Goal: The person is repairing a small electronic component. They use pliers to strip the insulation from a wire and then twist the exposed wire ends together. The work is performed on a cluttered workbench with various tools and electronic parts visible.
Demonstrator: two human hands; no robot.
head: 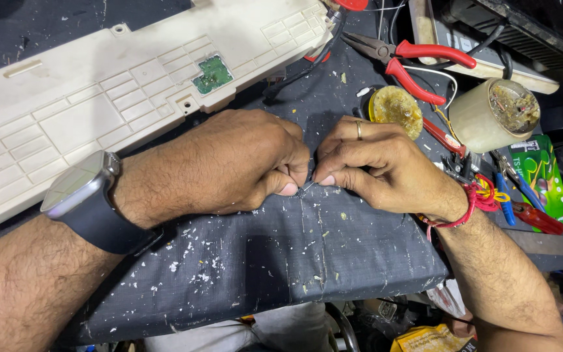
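- The table (281, 261) is covered with a dark, scuffed mat flecked with pale crumbs and scraps; its front edge runs across the lower centre of the frame, with clutter in the gap below it.
- At the centre of the frame, the left hand (229, 163) and right hand (379, 166) meet fingertip to fingertip just above the mat.
- Both grips are pinched narrow on a thin wire (307, 188), a short bare length of which shows between the thumbs.
- A cream plastic panel (99, 104) with a ribbed grid fills the upper left, carrying a small green circuit board (213, 73).
- Upper right: red-handled pliers (418, 62), a yellowish round tin (395, 106), and a pale cylindrical cup (493, 114) holding dirty residue.
- Right edge: a green packet (545, 173) and small tools with blue and red handles (522, 205).
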